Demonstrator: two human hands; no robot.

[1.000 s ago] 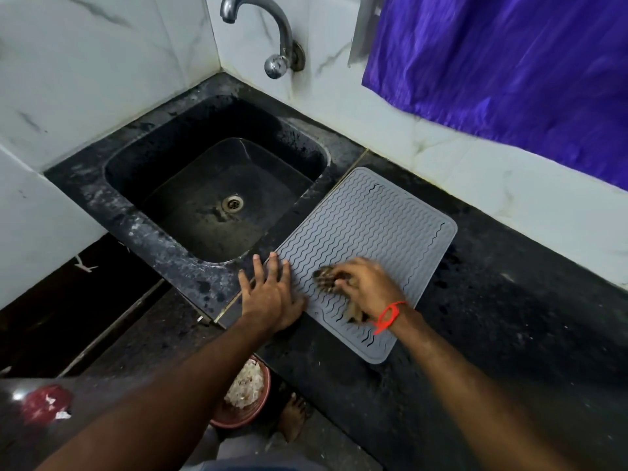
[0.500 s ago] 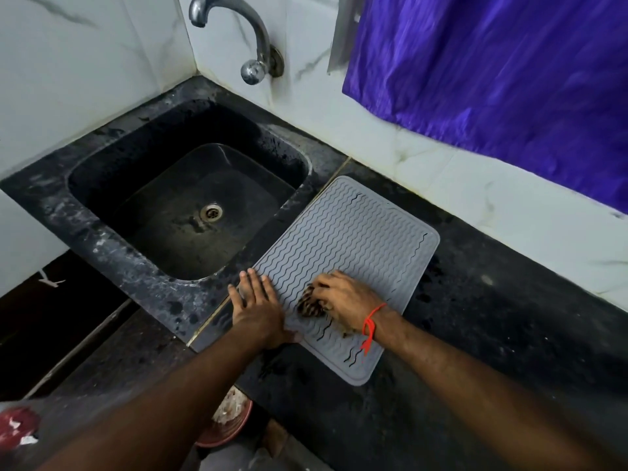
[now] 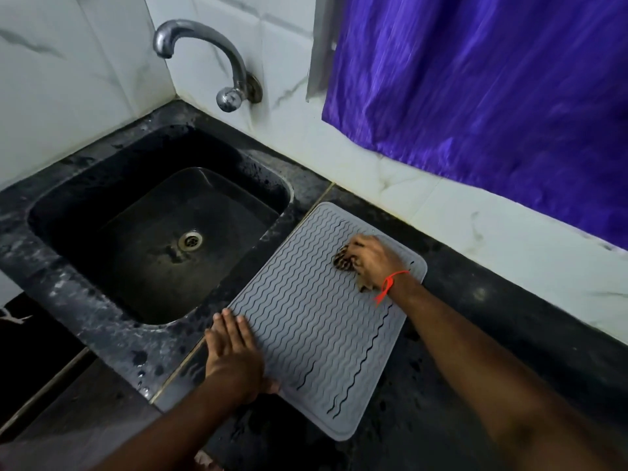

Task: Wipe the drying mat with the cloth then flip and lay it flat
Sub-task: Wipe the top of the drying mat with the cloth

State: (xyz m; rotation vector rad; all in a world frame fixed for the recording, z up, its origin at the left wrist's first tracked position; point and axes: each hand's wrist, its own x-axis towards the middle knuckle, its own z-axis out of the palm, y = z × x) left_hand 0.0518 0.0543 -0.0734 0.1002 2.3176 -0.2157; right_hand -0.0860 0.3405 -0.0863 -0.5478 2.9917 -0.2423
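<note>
The right hand, fingers bunched round the cloth, has moved from the drying mat's near end to its far worktop-wall corner, left hand pressing flat; wiping continues, flip outstanding.

Left hand lies flat with straight fingers; right hand is curled, arm reaching forward.
</note>
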